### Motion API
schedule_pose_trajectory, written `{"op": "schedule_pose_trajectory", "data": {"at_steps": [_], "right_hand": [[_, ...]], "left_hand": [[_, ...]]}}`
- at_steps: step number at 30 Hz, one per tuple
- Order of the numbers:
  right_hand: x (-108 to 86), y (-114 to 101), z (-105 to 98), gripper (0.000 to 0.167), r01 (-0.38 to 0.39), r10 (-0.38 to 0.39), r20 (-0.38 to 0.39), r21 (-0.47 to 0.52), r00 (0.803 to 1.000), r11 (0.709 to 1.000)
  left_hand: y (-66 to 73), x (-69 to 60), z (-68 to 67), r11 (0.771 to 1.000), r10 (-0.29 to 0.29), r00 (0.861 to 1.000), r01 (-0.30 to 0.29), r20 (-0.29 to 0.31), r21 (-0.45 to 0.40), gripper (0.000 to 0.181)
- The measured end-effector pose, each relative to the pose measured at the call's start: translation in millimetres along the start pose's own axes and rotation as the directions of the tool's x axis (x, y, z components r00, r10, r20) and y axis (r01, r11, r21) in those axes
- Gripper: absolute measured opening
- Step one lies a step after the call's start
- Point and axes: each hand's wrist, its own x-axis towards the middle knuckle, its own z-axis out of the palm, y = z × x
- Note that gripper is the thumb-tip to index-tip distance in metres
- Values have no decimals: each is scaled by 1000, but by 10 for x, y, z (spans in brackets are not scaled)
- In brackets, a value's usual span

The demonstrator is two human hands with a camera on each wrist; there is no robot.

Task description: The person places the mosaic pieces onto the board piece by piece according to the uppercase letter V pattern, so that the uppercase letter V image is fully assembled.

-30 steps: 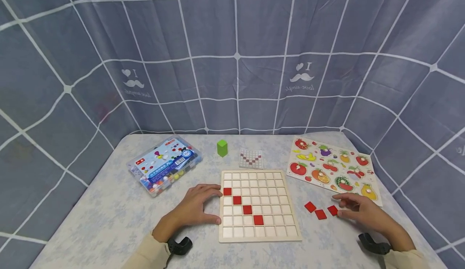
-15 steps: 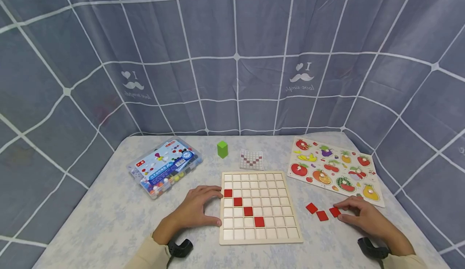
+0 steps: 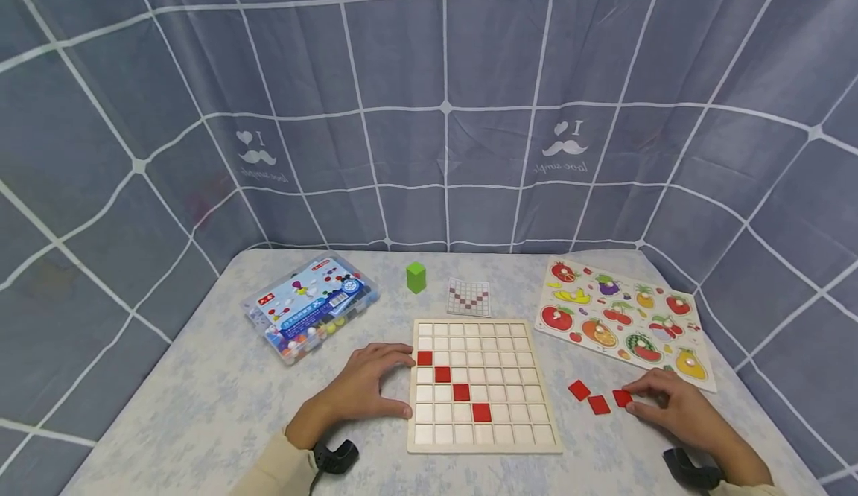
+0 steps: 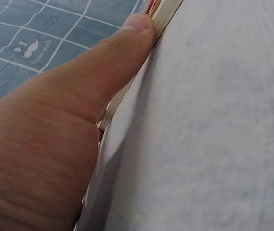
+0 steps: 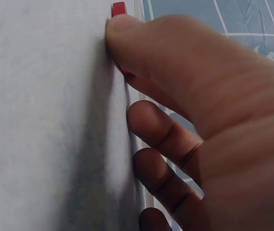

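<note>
A wooden grid board (image 3: 496, 447) has four red tiles set in a diagonal, one of them a red tile (image 3: 481, 412). My left hand (image 3: 362, 386) rests at its left edge, index finger and thumb spread apart; the thumb touches the board's side in the left wrist view. To the right, my right hand (image 3: 684, 410) pinches a loose red tile (image 3: 622, 398) between thumb and index finger, low at the tabletop. The right wrist view shows the thumb against the tile (image 5: 119, 8), other fingers loosely curled. Two more red tiles (image 3: 579, 389) lie beside it.
Behind the board lie a small card with a V pattern (image 3: 468, 297) and a green block (image 3: 416, 278). A plastic case of beads (image 3: 311, 306) sits at the back left. The fruit puzzle board (image 3: 623, 317) lies just beyond my right hand.
My right thumb and index finger have closed from around the rightmost loose tile onto its edges. My left hand stays at the board's edge. The head view has shifted slightly.
</note>
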Motion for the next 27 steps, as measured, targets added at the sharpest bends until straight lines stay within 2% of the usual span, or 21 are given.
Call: {"op": "schedule_pose_trajectory", "data": {"at_steps": [5, 10, 15, 22, 27], "right_hand": [[10, -6, 21, 27, 44, -45, -41, -23, 998, 999], [-4, 4, 38, 28, 52, -55, -57, -57, 997, 997], [-37, 44, 66, 29, 84, -87, -99, -40, 991, 996], [-41, 82, 85, 29, 48, -53, -115, -51, 992, 998], [1, 54, 104, 29, 61, -63, -133, -22, 989, 998]], "left_hand": [[-16, -10, -2, 1000, -5, 1000, 5, -3, 17, 73], [-26, -7, 11, 1000, -11, 1000, 11, 3, 14, 72], [-22, 10, 22, 1000, -14, 1000, 14, 16, 19, 73], [13, 29, 6, 999, -18, 999, 18, 26, 32, 72], [15, 5, -6, 999, -32, 999, 32, 24, 37, 72]]}}
